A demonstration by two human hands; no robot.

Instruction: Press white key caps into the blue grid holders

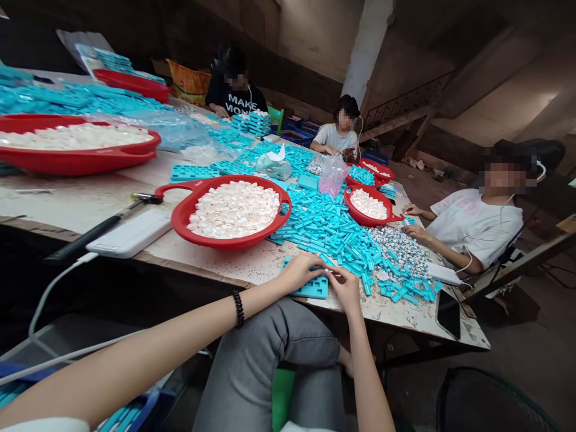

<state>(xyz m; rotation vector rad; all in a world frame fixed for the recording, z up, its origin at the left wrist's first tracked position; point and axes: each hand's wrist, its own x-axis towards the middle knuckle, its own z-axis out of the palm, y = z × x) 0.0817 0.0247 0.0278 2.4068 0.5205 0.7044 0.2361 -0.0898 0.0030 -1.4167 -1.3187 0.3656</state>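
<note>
At the table's near edge my left hand [302,273] and my right hand [345,288] meet, their fingertips pinched together over a blue plastic plate with slots [315,289]. Something tiny and whitish shows between the fingertips, too small to name. My left hand partly covers the plate. Just behind my hands spreads a heap of loose blue plastic pieces [324,225]. To the left stands a red bowl [211,241] with a hooked handle, full of glossy white pieces [236,209].
A hammer [96,235] and a white power bank [130,234] with a cable lie left. Small white-and-dark parts [400,249] and a phone [448,314] lie right. Another red bowl [76,162] stands far left. Several people sit around the table, one close at right [472,222].
</note>
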